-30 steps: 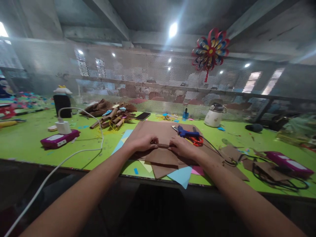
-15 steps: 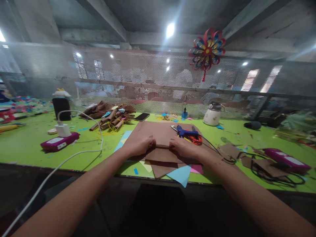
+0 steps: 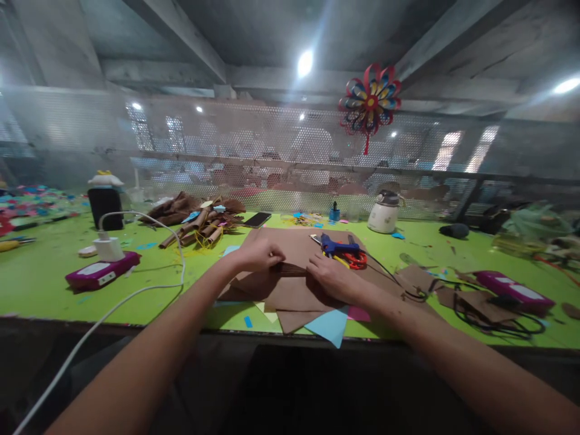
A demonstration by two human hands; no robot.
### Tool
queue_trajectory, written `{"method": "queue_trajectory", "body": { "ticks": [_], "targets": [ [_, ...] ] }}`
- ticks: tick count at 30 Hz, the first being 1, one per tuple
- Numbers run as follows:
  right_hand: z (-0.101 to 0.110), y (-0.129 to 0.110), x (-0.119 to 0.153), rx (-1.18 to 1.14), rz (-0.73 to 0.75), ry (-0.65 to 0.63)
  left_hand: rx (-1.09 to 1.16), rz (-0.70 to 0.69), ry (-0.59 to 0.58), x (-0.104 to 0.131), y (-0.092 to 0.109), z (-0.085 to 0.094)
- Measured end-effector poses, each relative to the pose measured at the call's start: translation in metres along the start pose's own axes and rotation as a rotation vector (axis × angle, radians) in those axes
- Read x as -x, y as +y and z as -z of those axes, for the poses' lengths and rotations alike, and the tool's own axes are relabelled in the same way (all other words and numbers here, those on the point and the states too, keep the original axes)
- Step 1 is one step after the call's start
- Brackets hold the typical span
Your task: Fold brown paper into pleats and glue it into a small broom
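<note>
Brown paper (image 3: 294, 296) with a narrow folded strip along its far edge lies on larger brown sheets (image 3: 267, 237) near the table's front edge. My left hand (image 3: 261, 255) is closed in a pinch at the left end of the fold, on the paper's edge. At the fold's right end, my right hand (image 3: 333, 277) presses its fingers together on the same brown paper. Just beyond my right hand, a blue glue gun (image 3: 338, 244) and red-handled scissors (image 3: 357, 260) rest on the larger sheets. Light blue paper (image 3: 330, 327) sticks out below.
Purple power strips stand at the left (image 3: 103, 270) and right (image 3: 514, 290), with cables beside them. Farther back are rolled brown paper pieces (image 3: 203, 225), a black phone (image 3: 258, 219), a small blue bottle (image 3: 334, 212) and a white flask (image 3: 383, 212). A colourful pinwheel (image 3: 371, 101) hangs above.
My left hand has risen slightly off the sheets with the paper's edge. The front part of the brown paper has shifted and spread, and the whole view has moved a little.
</note>
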State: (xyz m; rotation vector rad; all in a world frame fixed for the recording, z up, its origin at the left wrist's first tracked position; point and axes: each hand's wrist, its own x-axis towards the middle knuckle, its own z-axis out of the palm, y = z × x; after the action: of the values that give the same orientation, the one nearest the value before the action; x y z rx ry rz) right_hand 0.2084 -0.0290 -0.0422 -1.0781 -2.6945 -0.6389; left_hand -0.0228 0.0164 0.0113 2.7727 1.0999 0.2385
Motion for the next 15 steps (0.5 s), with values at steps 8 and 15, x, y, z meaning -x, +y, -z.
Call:
{"method": "queue_trajectory", "body": {
  "ticks": [8, 15],
  "targets": [
    [0.016, -0.007, -0.014, 0.084, 0.028, 0.141, 0.245, 0.044, -0.175, -0.025, -0.005, -0.005],
    [-0.005, -0.007, -0.013, 0.045, -0.054, 0.193, 0.316, 0.032, -0.068, -0.016, -0.014, -0.023]
  ]
}}
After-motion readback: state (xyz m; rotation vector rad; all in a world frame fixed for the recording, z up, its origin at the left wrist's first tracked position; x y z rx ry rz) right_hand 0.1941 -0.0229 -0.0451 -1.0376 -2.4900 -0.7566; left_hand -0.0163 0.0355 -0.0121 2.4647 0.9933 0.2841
